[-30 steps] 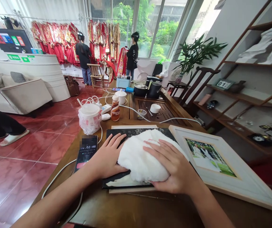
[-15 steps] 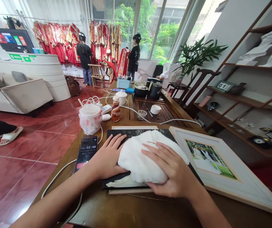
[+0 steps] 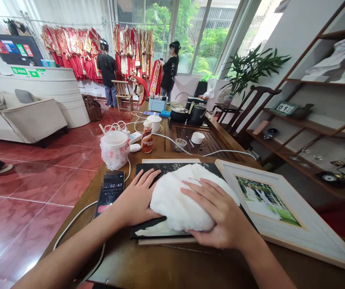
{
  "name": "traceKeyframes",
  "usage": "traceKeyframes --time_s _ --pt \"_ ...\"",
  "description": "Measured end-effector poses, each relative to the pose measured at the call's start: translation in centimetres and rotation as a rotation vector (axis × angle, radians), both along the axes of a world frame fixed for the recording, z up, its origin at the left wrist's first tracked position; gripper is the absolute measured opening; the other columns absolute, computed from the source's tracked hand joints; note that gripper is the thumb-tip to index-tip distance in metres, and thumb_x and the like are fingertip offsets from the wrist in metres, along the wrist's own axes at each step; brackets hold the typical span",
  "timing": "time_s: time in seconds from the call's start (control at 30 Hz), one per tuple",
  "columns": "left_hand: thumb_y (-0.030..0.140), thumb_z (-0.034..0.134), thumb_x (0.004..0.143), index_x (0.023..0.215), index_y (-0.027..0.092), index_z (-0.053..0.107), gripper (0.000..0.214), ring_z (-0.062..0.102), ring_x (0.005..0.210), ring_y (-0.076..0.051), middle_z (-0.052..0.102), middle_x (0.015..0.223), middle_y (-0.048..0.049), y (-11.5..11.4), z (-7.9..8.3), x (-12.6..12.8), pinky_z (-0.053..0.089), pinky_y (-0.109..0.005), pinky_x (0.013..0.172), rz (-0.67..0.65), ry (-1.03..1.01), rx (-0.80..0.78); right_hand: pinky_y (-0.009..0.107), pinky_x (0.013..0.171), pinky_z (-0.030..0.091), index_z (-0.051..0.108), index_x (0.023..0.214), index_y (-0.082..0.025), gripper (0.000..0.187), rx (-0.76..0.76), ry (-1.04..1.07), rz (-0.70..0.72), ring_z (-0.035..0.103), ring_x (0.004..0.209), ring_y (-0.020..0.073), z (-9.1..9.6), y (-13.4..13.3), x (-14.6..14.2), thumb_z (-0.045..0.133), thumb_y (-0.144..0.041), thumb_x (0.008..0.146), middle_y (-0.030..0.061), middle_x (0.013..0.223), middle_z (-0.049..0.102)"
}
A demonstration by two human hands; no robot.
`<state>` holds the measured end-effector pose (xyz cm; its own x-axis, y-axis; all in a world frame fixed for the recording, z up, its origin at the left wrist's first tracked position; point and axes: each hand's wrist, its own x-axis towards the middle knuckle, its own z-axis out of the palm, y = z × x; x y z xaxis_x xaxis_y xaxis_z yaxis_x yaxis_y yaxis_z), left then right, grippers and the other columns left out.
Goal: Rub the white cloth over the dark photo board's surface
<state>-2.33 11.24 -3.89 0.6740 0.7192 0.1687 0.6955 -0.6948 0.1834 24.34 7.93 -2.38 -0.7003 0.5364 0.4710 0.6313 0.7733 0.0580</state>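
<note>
My left hand (image 3: 137, 198) lies with its fingers stretched out on the left side of a black panel (image 3: 140, 232). Its thumb reaches the lower left edge of a bunched white fluffy cloth (image 3: 175, 196). Over the right part of that cloth is my right hand (image 3: 220, 212), fingers laid across the top and thumb at the near edge, holding it against the panel. The cloth hides most of the panel's middle, though pale marks show near its front left corner. Beneath the panel, a light wooden frame edge (image 3: 166, 241) sticks out.
To the right lies a white picture frame (image 3: 283, 237) with a photo. A phone (image 3: 109, 192) and a bagged tub (image 3: 115, 150) stand left. Behind are a brown bottle (image 3: 147, 140), a white bowl (image 3: 198, 138) and cables. Two people (image 3: 107, 72) are near hanging red garments.
My right hand and the cloth have shifted very slightly to the right. My left hand stays in place. A passer-by's foot at the far left has moved further left.
</note>
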Motion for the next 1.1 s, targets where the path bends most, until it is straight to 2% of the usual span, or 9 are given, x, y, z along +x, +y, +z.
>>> traceKeyframes --time_s 0.2,0.43,0.57,0.67,0.8,0.9,1.1 --pt "0.071 0.045 0.09 0.153 0.019 0.027 0.084 0.023 0.147 -0.033 0.03 0.157 -0.0137 -0.1 0.0 0.1 0.018 -0.055 0.119 0.025 -0.062 0.012 0.051 0.111 0.034 0.046 0.14 -0.012 0.076 0.071 -0.013 -0.084 0.051 0.126 0.0312 0.0 0.6 1.3 0.067 -0.041 0.073 0.0157 0.14 0.053" --pt "0.063 0.065 0.082 0.153 0.017 0.03 0.092 0.024 0.146 -0.036 0.032 0.156 -0.0164 0.0 0.1 0.0 0.018 -0.055 0.12 -0.003 -0.002 -0.007 0.049 0.11 0.035 0.048 0.137 -0.015 0.074 0.018 0.014 0.024 0.05 0.127 0.031 0.0 -0.2 -0.2 0.066 -0.041 0.07 0.013 0.138 0.055" --pt "0.068 0.054 0.087 0.153 0.019 0.028 0.086 0.024 0.146 -0.034 0.032 0.156 -0.014 -0.1 0.1 0.0 0.017 -0.055 0.12 0.013 -0.053 -0.001 0.051 0.11 0.034 0.047 0.138 -0.014 0.075 0.068 -0.018 -0.062 0.054 0.122 0.0309 0.1 0.5 1.2 0.067 -0.041 0.07 0.0146 0.137 0.056" --pt "0.072 0.047 0.089 0.153 0.021 0.028 0.084 0.025 0.146 -0.034 0.032 0.156 -0.0127 -0.2 0.0 0.0 0.018 -0.056 0.119 0.023 -0.091 0.009 0.051 0.109 0.035 0.047 0.138 -0.013 0.074 0.097 -0.009 -0.09 0.053 0.122 0.0311 0.0 0.5 1.2 0.067 -0.042 0.073 0.016 0.136 0.056" --pt "0.066 0.057 0.086 0.152 0.02 0.03 0.086 0.024 0.146 -0.034 0.033 0.156 -0.0146 0.0 -0.3 -0.1 0.019 -0.056 0.119 -0.002 -0.05 0.013 0.05 0.108 0.036 0.048 0.136 -0.014 0.074 0.049 0.012 -0.013 0.052 0.124 0.0315 -0.1 -0.2 -0.1 0.067 -0.043 0.071 0.015 0.135 0.056" --pt "0.065 0.063 0.082 0.153 0.019 0.028 0.092 0.024 0.146 -0.036 0.032 0.156 -0.0155 0.0 -0.3 -0.1 0.018 -0.056 0.119 -0.009 -0.022 0.006 0.05 0.108 0.036 0.048 0.136 -0.015 0.075 0.036 0.006 0.004 0.054 0.121 0.0308 -0.1 -0.1 0.2 0.068 -0.042 0.068 0.013 0.135 0.057" --pt "0.072 0.047 0.089 0.154 0.021 0.027 0.085 0.024 0.146 -0.033 0.032 0.157 -0.0121 -0.2 0.0 0.1 0.018 -0.055 0.119 0.028 -0.086 0.007 0.051 0.107 0.035 0.049 0.136 -0.013 0.072 0.098 -0.017 -0.098 0.054 0.12 0.031 0.1 0.5 1.4 0.068 -0.042 0.073 0.0156 0.133 0.058"
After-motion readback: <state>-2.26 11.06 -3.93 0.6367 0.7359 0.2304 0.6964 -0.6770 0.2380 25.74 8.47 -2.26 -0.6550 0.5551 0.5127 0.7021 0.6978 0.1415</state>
